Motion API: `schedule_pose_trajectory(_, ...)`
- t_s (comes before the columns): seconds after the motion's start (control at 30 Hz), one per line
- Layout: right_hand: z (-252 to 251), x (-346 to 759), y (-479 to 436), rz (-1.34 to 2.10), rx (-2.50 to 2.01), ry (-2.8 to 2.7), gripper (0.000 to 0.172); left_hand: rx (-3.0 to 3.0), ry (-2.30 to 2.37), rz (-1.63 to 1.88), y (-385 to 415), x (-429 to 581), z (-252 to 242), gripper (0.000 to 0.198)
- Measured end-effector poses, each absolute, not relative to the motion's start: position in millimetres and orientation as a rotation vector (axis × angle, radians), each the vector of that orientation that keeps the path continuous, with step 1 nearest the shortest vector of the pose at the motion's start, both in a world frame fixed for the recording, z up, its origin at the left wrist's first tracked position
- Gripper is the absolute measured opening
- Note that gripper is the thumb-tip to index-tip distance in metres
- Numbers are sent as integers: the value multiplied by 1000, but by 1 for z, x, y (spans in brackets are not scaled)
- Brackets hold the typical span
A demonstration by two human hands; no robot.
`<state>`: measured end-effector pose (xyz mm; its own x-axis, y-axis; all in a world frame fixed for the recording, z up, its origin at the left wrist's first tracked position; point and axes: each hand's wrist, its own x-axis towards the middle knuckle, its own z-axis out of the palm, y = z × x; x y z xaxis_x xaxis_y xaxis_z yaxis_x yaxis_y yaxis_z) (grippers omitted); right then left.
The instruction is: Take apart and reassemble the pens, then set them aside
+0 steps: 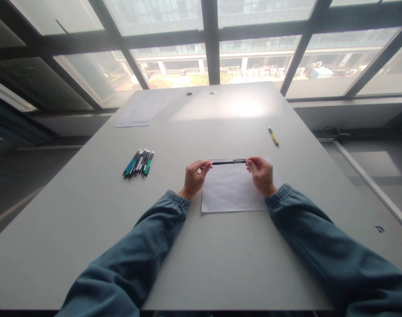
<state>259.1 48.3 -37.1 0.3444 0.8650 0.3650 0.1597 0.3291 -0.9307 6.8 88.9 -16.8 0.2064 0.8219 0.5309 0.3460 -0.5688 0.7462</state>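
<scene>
A black pen (228, 162) is held level above a white sheet of paper (234, 193) on the grey table (88, 211). My left hand (194, 178) pinches the pen's left end between thumb and fingers. Over at the other end, my right hand (260, 175) pinches it the same way. Both hands hover over the sheet's far half, with blue-grey sleeves reaching back to the near table edge.
A bundle of several pens (138, 163) with blue, green and black barrels lies to the left. A single yellow pen (274, 137) lies at the far right. A printed sheet (139, 112) rests at the far left corner. Large windows stand behind the table.
</scene>
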Motion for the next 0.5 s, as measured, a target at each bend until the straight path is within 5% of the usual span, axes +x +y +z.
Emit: schedule_pose_trajectory(0.5, -39, 260, 49, 602, -1177, -1162, 26, 1985, 1075, 1310, 89, 8, -15, 30)
